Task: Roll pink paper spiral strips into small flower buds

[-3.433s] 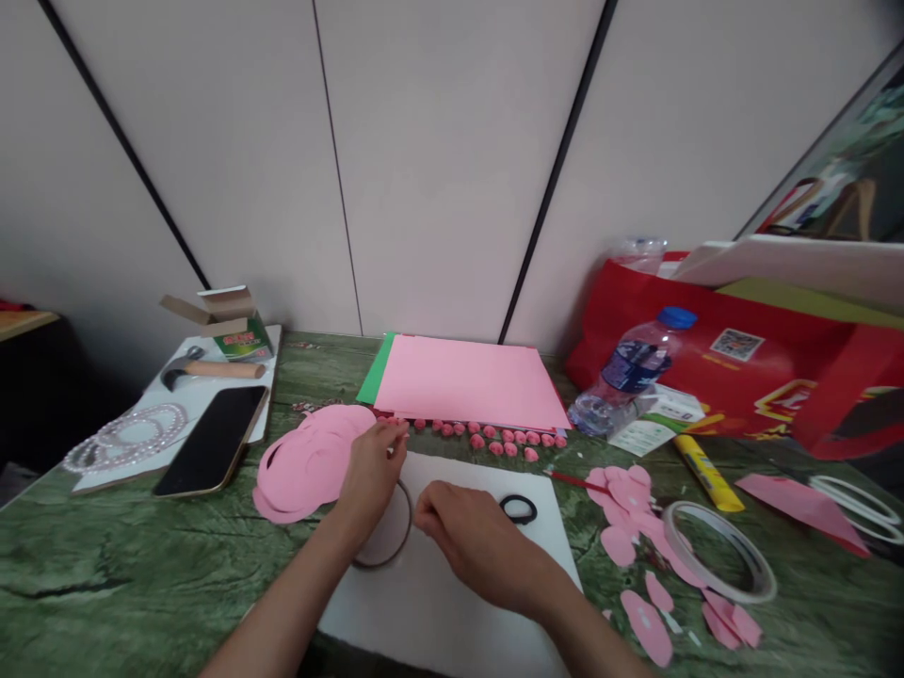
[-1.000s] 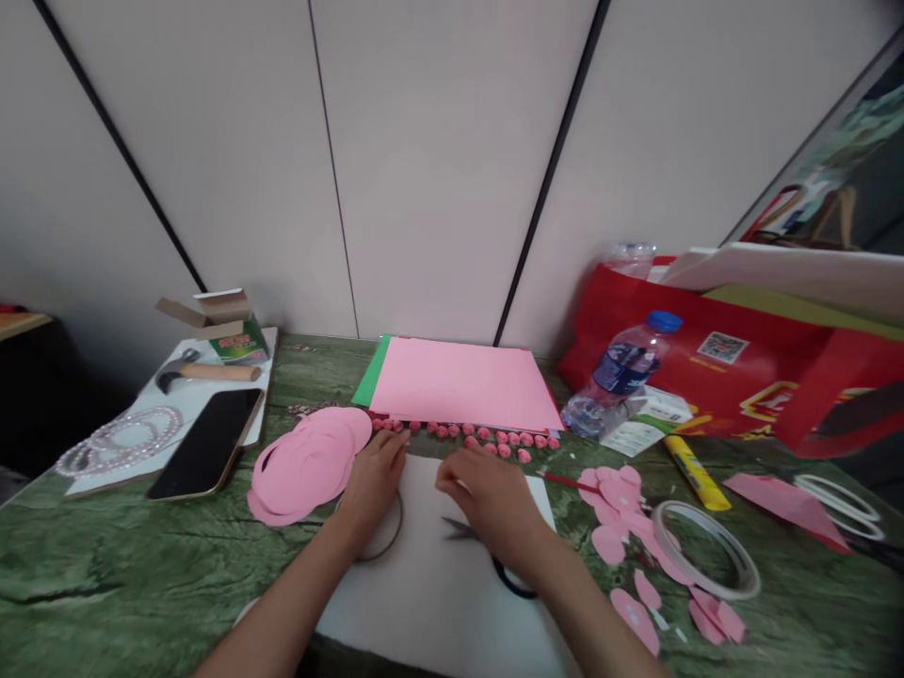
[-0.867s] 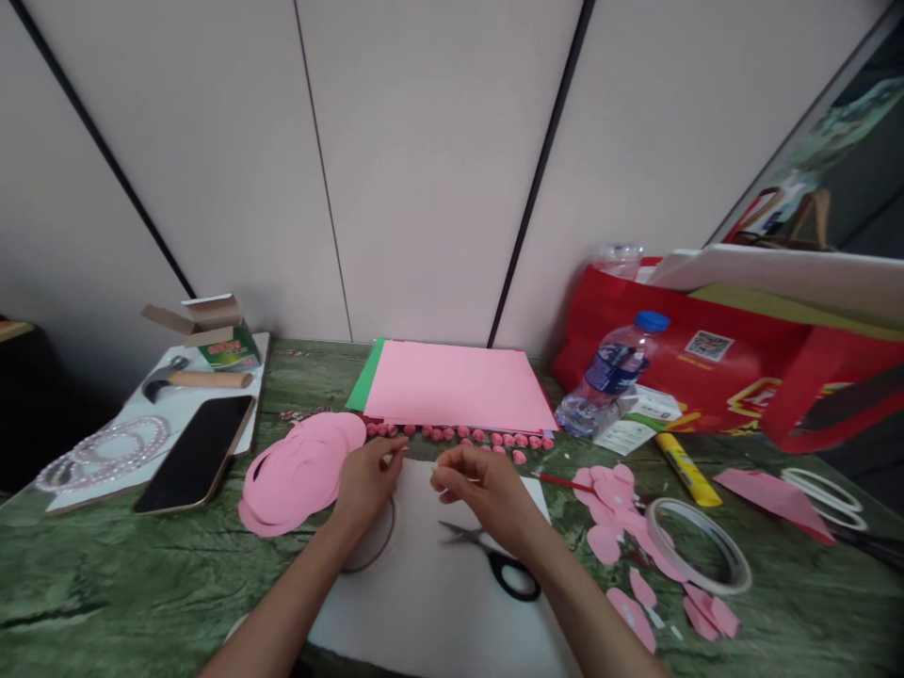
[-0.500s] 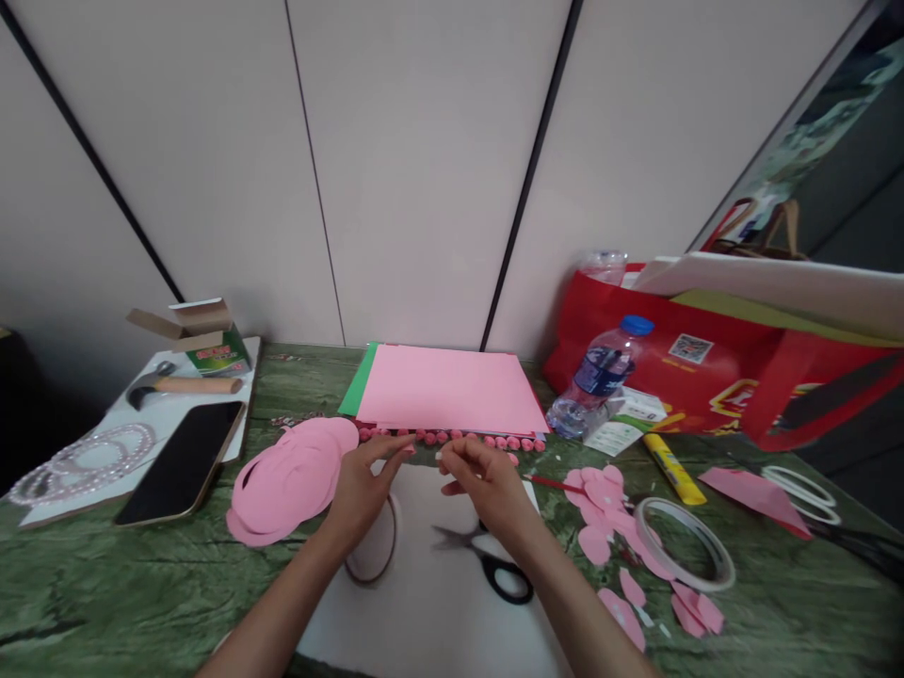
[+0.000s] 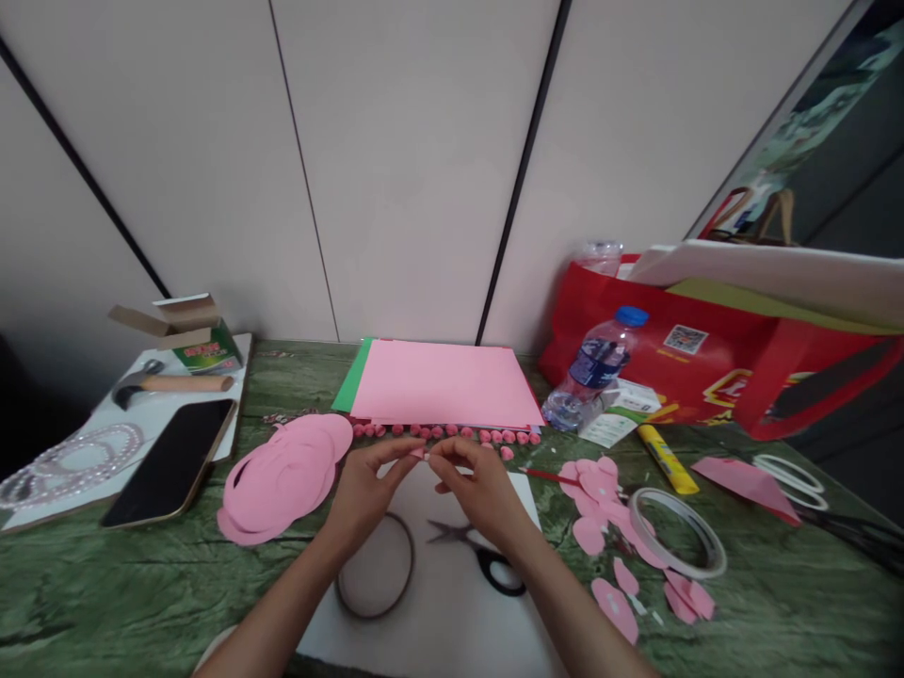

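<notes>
My left hand (image 5: 367,482) pinches a small pink paper piece (image 5: 418,453) between thumb and fingers. Against its other side is my right hand (image 5: 481,485), its fingertips closed on a tiny whitish bit whose kind is too small to tell. Both hands hover over a white board (image 5: 444,621). Below them on the board lie a thin brown ring (image 5: 374,617) and black-handled scissors (image 5: 470,541) with opened blades. Just beyond the fingertips runs a row of small rolled pink paper flowers (image 5: 498,437), partly hidden by my hands.
Pink paper sheets (image 5: 444,381) lie behind. At left are pink paper spirals (image 5: 282,485), a phone (image 5: 169,461), a hammer (image 5: 187,383) and bead strings (image 5: 77,461). To the right are loose petals (image 5: 589,537), a tape roll (image 5: 706,568), a glue stick (image 5: 668,459), a bottle (image 5: 589,372) and a red bag (image 5: 664,339).
My hands have come together, so the right fingertips now meet the pink piece in the left hand. The view has shifted slightly, and more of the ring shows.
</notes>
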